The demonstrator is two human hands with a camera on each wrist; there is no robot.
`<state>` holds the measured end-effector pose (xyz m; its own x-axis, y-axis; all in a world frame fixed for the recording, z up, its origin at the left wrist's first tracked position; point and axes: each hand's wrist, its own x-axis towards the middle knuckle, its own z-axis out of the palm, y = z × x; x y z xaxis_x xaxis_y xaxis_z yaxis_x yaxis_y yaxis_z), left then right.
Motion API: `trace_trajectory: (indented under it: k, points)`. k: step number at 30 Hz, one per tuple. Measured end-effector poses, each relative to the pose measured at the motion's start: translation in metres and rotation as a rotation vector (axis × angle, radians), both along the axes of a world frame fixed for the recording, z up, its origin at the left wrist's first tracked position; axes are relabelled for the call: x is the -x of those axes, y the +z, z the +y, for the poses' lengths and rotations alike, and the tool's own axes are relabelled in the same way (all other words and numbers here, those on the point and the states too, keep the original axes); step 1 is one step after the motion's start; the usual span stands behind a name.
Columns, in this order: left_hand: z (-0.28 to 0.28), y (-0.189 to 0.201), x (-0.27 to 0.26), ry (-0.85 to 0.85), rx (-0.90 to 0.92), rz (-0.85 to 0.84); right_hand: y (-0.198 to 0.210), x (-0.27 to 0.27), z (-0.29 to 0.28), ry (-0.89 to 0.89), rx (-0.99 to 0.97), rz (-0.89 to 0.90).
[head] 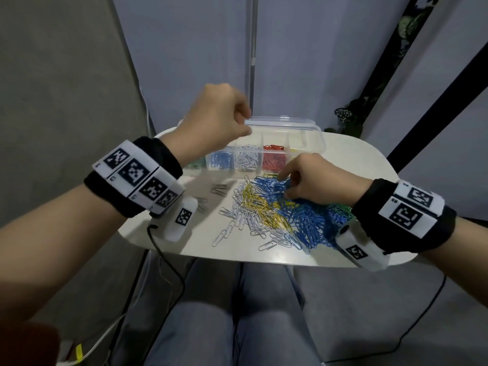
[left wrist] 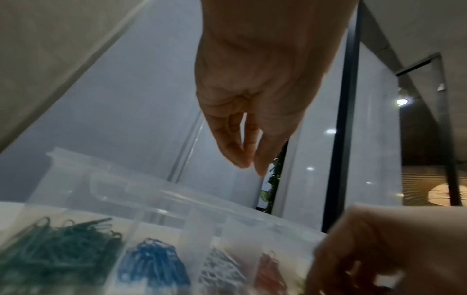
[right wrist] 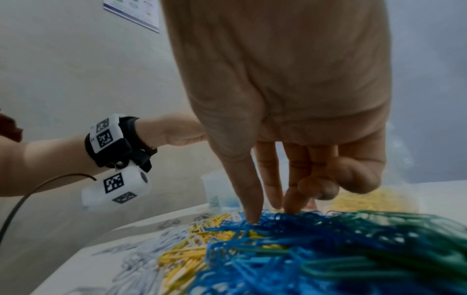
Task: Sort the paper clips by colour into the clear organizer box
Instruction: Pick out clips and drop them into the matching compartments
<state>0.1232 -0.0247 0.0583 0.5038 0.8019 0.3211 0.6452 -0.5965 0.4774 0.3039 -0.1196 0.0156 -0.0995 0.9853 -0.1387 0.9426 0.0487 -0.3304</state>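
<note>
The clear organizer box (head: 314, 138) stands open at the back of the small white table (head: 200, 244). Its compartments hold green (left wrist: 50, 255), blue (left wrist: 154, 263), white (left wrist: 222, 271) and red clips (left wrist: 270, 273). My left hand (head: 247, 121) hovers above the box's left part, and its fingers (left wrist: 237, 157) hang down with nothing between them. In front of the box lies a mixed pile with blue clips (head: 303, 217), yellow clips (head: 258, 204), white clips (head: 237, 223) and green clips (head: 340, 207). My right hand (right wrist: 262, 213) touches the blue clips (right wrist: 290, 235) with thumb, index and middle fingertips; the ring and little fingers are curled.
A few dark grey clips (head: 219, 190) lie apart on the table, left of the pile. The box's lid stands up behind it. A black cable (head: 163, 257) hangs from my left wrist camera over the table's front edge. My knees are under the table.
</note>
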Motion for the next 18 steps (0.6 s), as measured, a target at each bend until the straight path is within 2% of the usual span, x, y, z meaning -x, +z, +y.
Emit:
trace_trajectory:
  k: [3, 5, 8, 11, 18]
  points:
    - [-0.030, -0.004, -0.003, -0.242, 0.063, 0.082, -0.003, 0.009, 0.000, 0.018, -0.026, -0.054]
    - [-0.039, -0.014, -0.008, -0.310, 0.057, 0.208, -0.003, 0.011, -0.001, 0.020, -0.022, -0.074]
    - [-0.038, -0.033, -0.014, -0.282, -0.008, 0.382, -0.001, 0.008, -0.003, 0.033, 0.033, -0.104]
    - [-0.035, -0.044, -0.019, -0.275, -0.027, 0.486, -0.001, 0.005, -0.007, 0.019, 0.068, -0.083]
    - [-0.036, -0.055, -0.032, -0.319, -0.040, 0.557, -0.001, 0.000, -0.010, 0.000, 0.059, -0.042]
